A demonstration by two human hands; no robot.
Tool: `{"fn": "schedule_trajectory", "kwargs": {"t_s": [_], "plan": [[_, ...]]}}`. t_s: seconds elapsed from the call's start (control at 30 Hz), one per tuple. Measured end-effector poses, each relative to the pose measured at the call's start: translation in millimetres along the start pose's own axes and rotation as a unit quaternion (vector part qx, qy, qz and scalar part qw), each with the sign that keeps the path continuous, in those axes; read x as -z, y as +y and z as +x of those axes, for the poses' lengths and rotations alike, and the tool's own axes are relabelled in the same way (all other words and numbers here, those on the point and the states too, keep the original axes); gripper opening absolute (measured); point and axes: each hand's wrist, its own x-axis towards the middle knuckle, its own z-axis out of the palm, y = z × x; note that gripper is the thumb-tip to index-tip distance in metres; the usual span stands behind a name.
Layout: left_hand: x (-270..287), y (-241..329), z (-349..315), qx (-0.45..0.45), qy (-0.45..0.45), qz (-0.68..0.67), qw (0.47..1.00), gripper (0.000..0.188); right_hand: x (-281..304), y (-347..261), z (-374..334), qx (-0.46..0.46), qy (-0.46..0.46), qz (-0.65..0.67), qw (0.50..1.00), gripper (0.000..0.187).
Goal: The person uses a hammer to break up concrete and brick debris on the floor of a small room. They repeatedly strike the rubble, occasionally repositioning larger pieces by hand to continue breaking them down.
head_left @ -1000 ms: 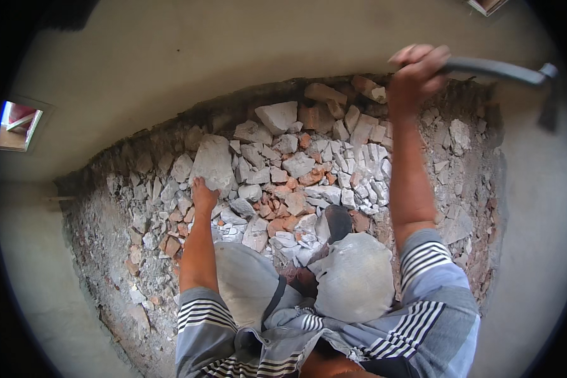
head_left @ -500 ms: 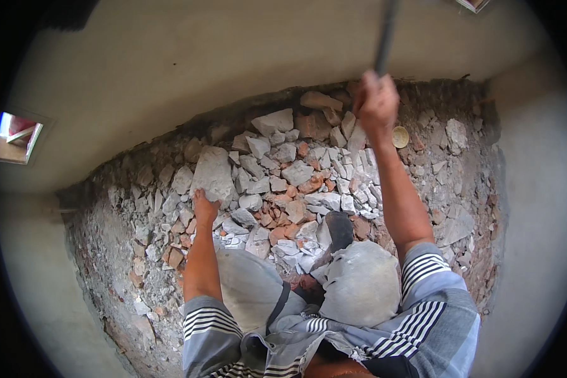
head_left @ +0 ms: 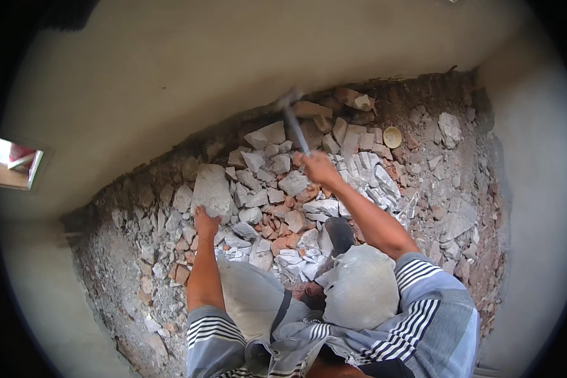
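My right hand (head_left: 319,168) is closed round the handle of a hammer (head_left: 298,129). The hammer slants up and to the left over the rubble, its head blurred by motion near the foot of the wall. At the near edge of a large, flat grey chunk of concrete (head_left: 212,190), my left hand (head_left: 206,222) grips the lower corner, with some fingers hidden. That chunk lies on the heap of broken pieces, left of the middle. Whitish fragments (head_left: 365,167) and reddish brick bits (head_left: 283,214) lie around and between my hands.
A plain wall (head_left: 170,82) curves across the far side, and another wall (head_left: 535,208) stands at the right. A small round yellowish dish (head_left: 392,137) sits in the rubble. My knees (head_left: 361,286) and a dark boot (head_left: 340,236) are close to the heap. A small opening (head_left: 17,165) shows at left.
My right hand has swung the hammer from raised at the upper right down and left over the rubble. My left hand keeps its hold on the concrete chunk. The view has shifted slightly.
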Motion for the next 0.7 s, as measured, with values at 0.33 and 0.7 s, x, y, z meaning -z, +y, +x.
{"fn": "schedule_trajectory", "kwargs": {"t_s": [0.33,0.7], "plan": [[-0.4,-1.6,-6.2,0.022,-0.019,0.021,0.999,0.093,160.2,-167.8,26.9,0.247,0.486,0.267,0.795,0.031],[1.8,2.8,-7.8,0.039,-0.022,0.027,0.999,0.095,34.4,-8.3,9.3,0.303,0.228,-0.214,0.900,0.031]]}}
